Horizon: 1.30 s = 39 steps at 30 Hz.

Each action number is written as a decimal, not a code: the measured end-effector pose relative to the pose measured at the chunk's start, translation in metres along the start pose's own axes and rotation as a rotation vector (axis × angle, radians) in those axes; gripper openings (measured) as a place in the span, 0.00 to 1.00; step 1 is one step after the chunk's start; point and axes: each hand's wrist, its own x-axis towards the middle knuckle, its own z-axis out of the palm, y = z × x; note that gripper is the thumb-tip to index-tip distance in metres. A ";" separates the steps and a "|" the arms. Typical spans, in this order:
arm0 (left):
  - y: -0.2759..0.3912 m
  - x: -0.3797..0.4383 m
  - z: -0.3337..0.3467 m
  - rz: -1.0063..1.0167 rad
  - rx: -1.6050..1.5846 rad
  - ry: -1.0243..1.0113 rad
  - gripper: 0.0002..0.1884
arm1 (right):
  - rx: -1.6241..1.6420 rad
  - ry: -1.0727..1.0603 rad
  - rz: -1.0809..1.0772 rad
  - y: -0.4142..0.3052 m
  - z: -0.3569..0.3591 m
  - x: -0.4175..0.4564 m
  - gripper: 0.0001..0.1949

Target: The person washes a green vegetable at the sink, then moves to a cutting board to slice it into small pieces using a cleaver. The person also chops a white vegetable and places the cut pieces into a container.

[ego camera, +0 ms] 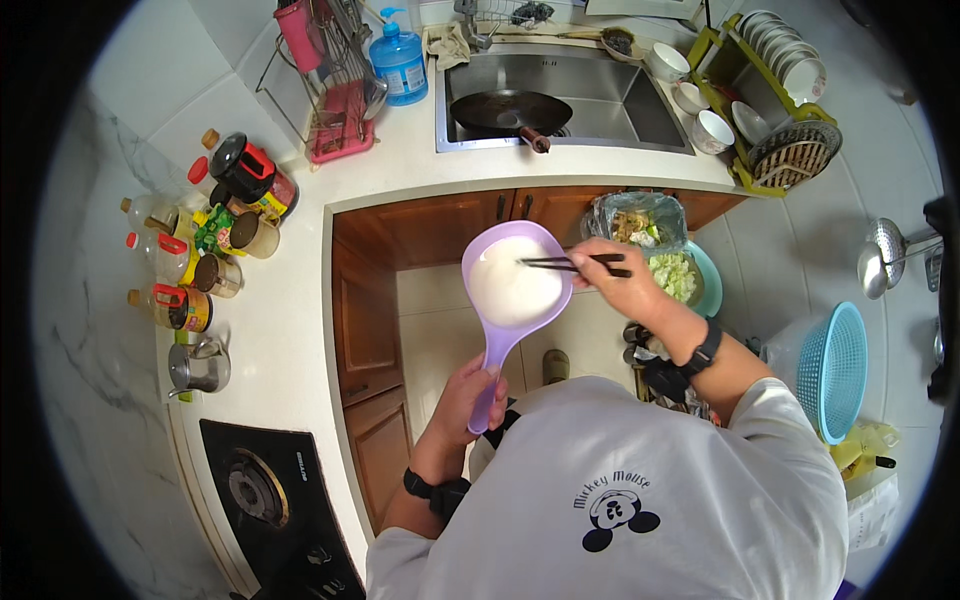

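Note:
My left hand (465,401) grips the handle of a purple plastic ladle-shaped scoop (504,341), held out over the floor before me. A milky white liquid (514,289) fills much of its bowl. In my right hand (611,277) is a pair of dark chopsticks (604,259), their tips dipped into the liquid near the middle of the bowl. The fingers of my right hand are close to the scoop's right rim; whether they touch it I cannot tell.
A wok (511,112) lies in the steel sink (600,97). Left, bottles (255,176) and a gas hob (262,495) occupy the counter (281,330). To the right are a lined bin (637,217), a green basin (709,281) of chopped vegetable, a blue basket (832,375) and a dish rack (802,112).

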 end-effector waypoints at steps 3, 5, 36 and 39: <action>-0.004 -0.003 -0.005 0.003 -0.018 0.016 0.11 | 0.075 -0.042 0.351 -0.009 -0.033 -0.001 0.13; -0.005 -0.003 -0.006 0.012 -0.019 0.004 0.12 | 0.084 0.002 0.337 0.001 -0.050 0.005 0.14; -0.025 0.008 0.038 0.159 -0.074 0.258 0.14 | 0.584 -0.107 0.300 0.039 -0.021 0.056 0.10; -0.028 0.012 0.062 0.194 -0.056 0.320 0.14 | 0.519 -0.265 0.324 0.038 -0.052 0.061 0.09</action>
